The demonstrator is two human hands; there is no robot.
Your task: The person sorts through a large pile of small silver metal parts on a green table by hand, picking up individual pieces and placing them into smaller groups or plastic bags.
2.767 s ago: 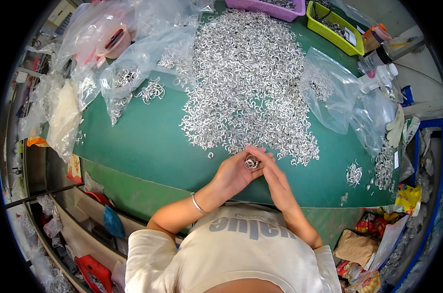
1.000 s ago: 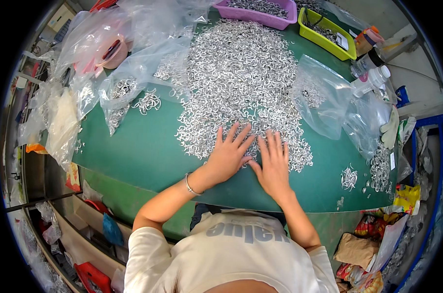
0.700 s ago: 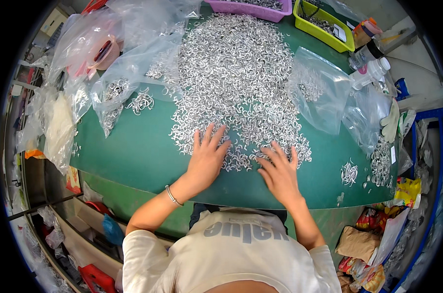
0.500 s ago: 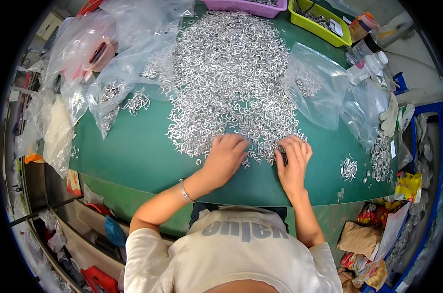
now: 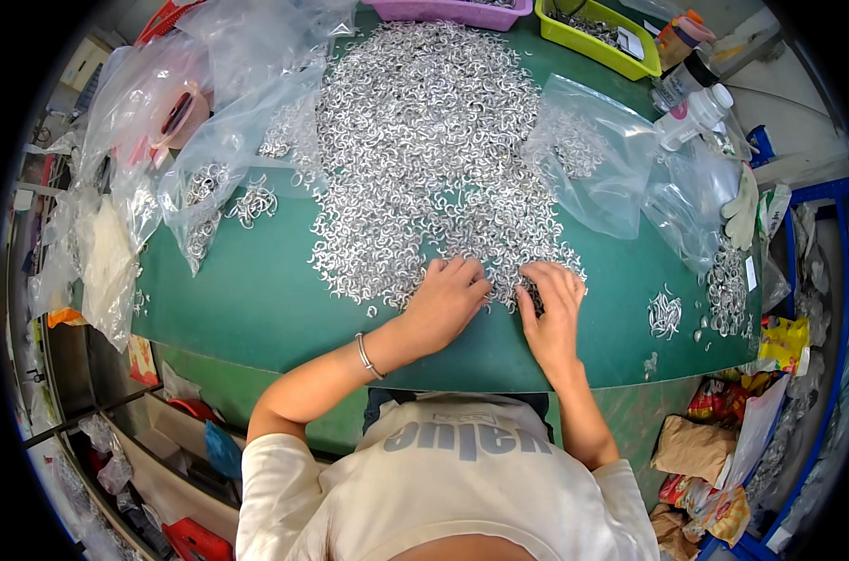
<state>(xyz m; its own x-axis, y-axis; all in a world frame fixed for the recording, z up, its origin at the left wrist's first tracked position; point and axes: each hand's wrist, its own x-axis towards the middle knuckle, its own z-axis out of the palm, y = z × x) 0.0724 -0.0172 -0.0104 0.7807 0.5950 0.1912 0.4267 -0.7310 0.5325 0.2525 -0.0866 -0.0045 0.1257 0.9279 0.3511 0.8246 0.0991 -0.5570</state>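
Many small, shiny silver, crescent-shaped metal-looking pieces (image 5: pixel 424 122) lie in a broad, loose spread across the middle of the green, smooth-topped worktop (image 5: pixel 228 304), reaching from the far side down to the hands. The bare left hand (image 5: pixel 446 301) rests at the near edge of the spread, its fingers bent and drawn narrowly together, tips down among the pieces; whether they pinch any cannot be told. The bare right hand (image 5: pixel 553 307) sits just to the right, fingers curled, its thumb apart from them with a narrow gap between; anything beneath the palm is hidden.

Each piece looks light and stiff, probably hard to bend with bare fingers and unlikely to break if dropped. The polished surface could be slippery, and the curved shape should let pieces hook on one another, so a pinch may bring up several. A single one is probably best taken across the middle of its curve between thumb and fingertip, from the thin near edge where pieces lie less deep. A handful is better gathered with cupped fingers, though its total weight would soon add up. The clear, limp plastic bag (image 5: pixel 611 192) on the right of the spread looks soft and would likely crumple; its rim gives the surest hold.
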